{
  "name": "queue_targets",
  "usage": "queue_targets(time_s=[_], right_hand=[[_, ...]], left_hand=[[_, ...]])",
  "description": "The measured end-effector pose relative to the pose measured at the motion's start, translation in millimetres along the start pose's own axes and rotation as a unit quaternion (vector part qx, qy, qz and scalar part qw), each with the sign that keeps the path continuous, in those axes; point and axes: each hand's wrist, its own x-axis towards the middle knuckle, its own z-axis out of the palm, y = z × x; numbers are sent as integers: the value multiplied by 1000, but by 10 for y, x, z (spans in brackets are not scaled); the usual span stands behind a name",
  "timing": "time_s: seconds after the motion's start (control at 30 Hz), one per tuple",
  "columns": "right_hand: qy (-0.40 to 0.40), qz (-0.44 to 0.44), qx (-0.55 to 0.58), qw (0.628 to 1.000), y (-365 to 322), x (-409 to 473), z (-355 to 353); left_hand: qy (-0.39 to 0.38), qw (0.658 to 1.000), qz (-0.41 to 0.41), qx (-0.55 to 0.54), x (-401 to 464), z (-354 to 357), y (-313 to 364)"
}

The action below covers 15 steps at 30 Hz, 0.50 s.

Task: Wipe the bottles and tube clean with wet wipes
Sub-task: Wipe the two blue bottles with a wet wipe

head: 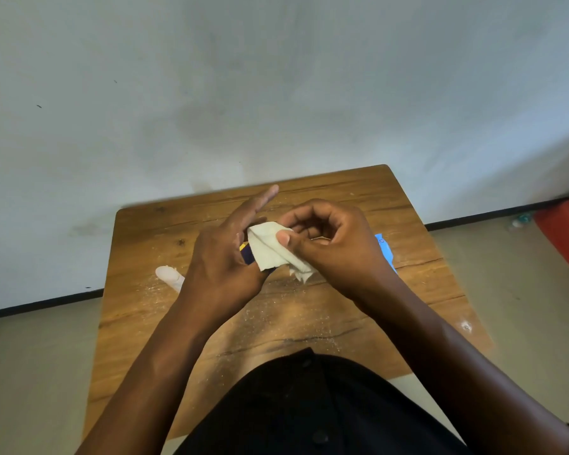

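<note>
Head view, looking down at a person seated at a small wooden surface (342,198) against a pale wall. Their left hand (224,254) curls around a small dark blue and yellow item (246,252), mostly hidden, so I cannot tell whether it is a bottle or the tube; the forefinger points straight out. Their right hand (329,241) pinches a pale wet wipe (273,249) between thumb and fingers, draped over the item. A white bottle (169,276) lies on the surface beside the left wrist; a blue packet (385,251) peeks out behind the right wrist. To wipe well, the left hand should probably turn the item while the wipe stays wrapped snugly, covering every side.
</note>
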Motion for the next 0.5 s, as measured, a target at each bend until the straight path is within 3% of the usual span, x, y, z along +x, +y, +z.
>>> queue_targets(time_s=[0.27,0.37,0.5], right_hand=[[-24,-8,25,999,40,64,-59],[-57,3,23,998,12,43,-62],[-33,5,4,999,42,53,3]], left_hand=[[8,998,-22,-67,-24,52,-16],[9,999,-17,-49,-22,68,-47],[8,999,-8,-35,-5,68,-36]])
